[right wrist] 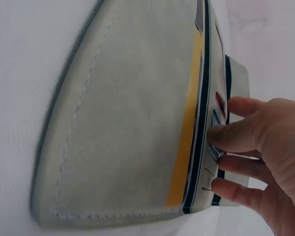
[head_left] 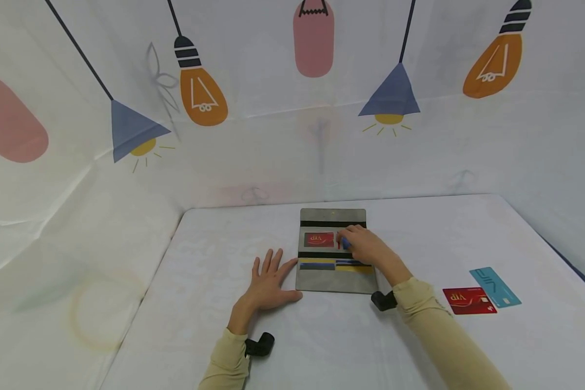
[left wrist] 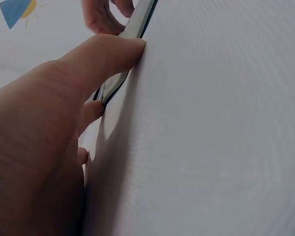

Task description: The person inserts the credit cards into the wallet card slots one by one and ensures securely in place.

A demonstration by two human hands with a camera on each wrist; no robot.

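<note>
Table [head_left: 468, 238] held the grey holder [head_left: 332, 279] at centre. My left hand [head_left: 268, 281] lay flat, fingers spread, thumb bracing its 9 o'clock edge; best kept there to stop sliding. My right hand [head_left: 365, 246] pinched a blue card [head_left: 345, 244] at the middle slot; I judged a square, level entry best. Red card [head_left: 319, 239] at 9 o'clock read "VIP".

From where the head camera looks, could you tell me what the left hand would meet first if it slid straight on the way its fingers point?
Probably nothing soon: the left hand lies flat, fingers pointing away up the white table, just left of the grey fabric card holder, which its thumb touches. Ahead looks free to the table's far edge, though depth is uncertain.
</note>
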